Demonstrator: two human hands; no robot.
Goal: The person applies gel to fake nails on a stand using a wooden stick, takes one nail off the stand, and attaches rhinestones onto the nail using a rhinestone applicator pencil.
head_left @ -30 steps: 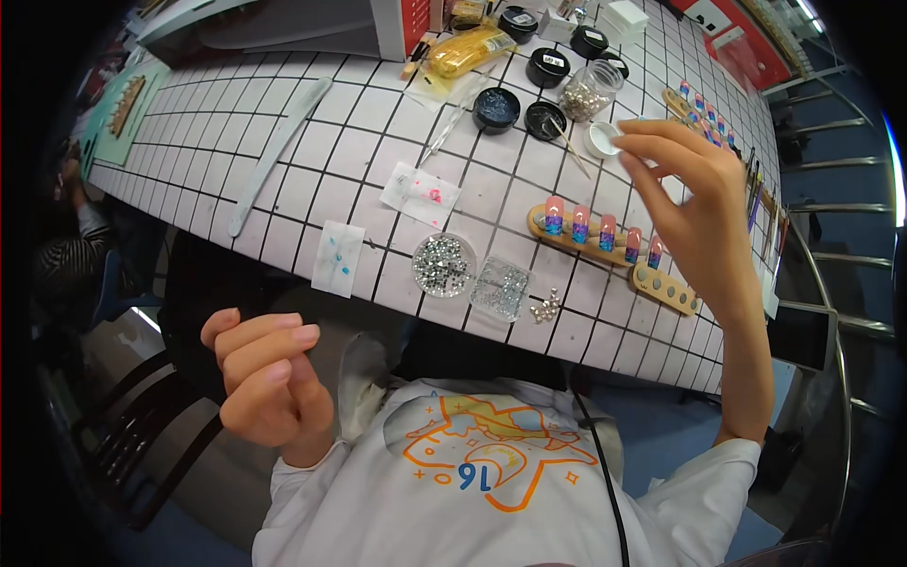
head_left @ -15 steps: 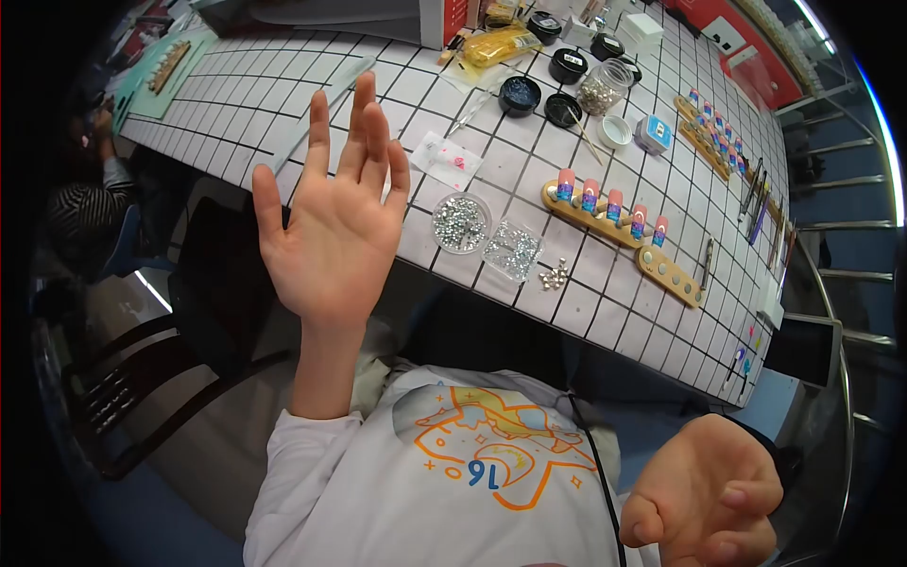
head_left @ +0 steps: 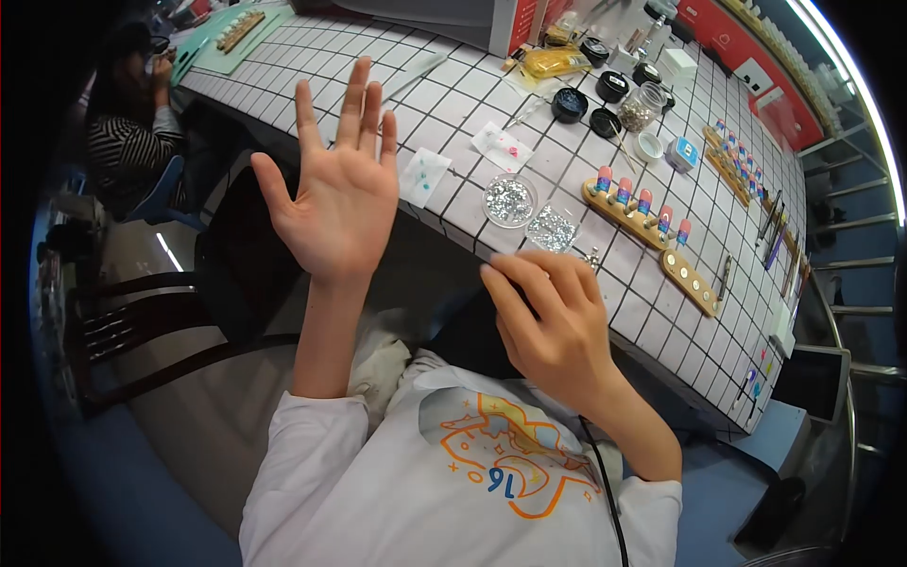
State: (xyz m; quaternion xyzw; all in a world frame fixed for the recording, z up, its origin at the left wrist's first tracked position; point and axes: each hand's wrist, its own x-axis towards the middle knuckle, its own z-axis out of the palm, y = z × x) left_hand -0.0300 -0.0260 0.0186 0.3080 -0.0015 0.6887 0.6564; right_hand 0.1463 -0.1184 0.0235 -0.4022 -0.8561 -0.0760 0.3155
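My left hand (head_left: 335,203) is raised with its palm up and fingers spread, holding nothing, left of a paper with blue-green marks (head_left: 425,177). My right hand (head_left: 557,326) hovers over the table's front edge, back up, fingers bent and drawn together; nothing shows between them. Just beyond it lie a square tray of clear gems (head_left: 552,229), a round dish of silver gems (head_left: 509,200) and a small heap of gems (head_left: 592,256). Five pink and blue nail tips stand on a wooden holder (head_left: 625,216), beside a shorter wooden strip (head_left: 689,283).
Black jars (head_left: 569,105), a glass jar of beads (head_left: 641,107), a blue box (head_left: 683,153) and a yellow packet (head_left: 556,63) stand farther back. A person in a striped top (head_left: 132,151) sits at the far left. A dark chair (head_left: 142,321) stands below.
My right hand has come up from the lower right to the table edge and turned back up. Earlier it was over the table. My left hand has risen and opened from a loose curl.
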